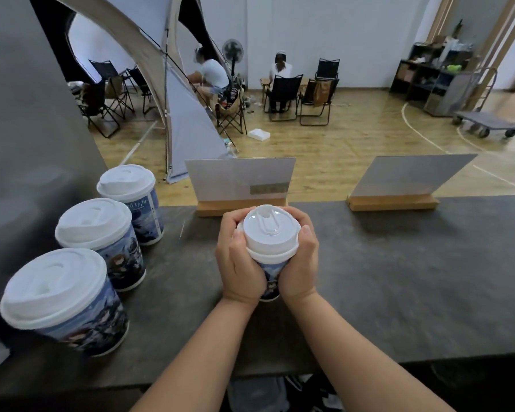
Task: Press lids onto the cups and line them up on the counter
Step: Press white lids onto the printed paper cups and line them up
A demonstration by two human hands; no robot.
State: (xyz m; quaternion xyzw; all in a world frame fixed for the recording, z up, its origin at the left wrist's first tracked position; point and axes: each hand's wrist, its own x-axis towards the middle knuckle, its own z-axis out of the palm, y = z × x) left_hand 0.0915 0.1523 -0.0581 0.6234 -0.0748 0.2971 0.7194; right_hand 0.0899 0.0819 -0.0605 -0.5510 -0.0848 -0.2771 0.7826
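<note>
A blue printed paper cup (pixel 269 281) stands on the dark grey counter (pixel 399 278) in the middle, with a white lid (pixel 266 230) on top. My left hand (pixel 238 260) and my right hand (pixel 299 260) wrap around the cup from both sides, thumbs at the lid's rim. Three lidded cups stand in a row along the counter's left side: a near cup (pixel 63 301), a middle cup (pixel 101 242) and a far cup (pixel 133 200).
Two sign holders on wooden bases stand at the counter's far edge, one (pixel 241 185) just behind the held cup, the other (pixel 405 182) to the right. A grey wall (pixel 27 144) rises at the left. Beyond the counter are folding chairs, seated people, a tent and a cart.
</note>
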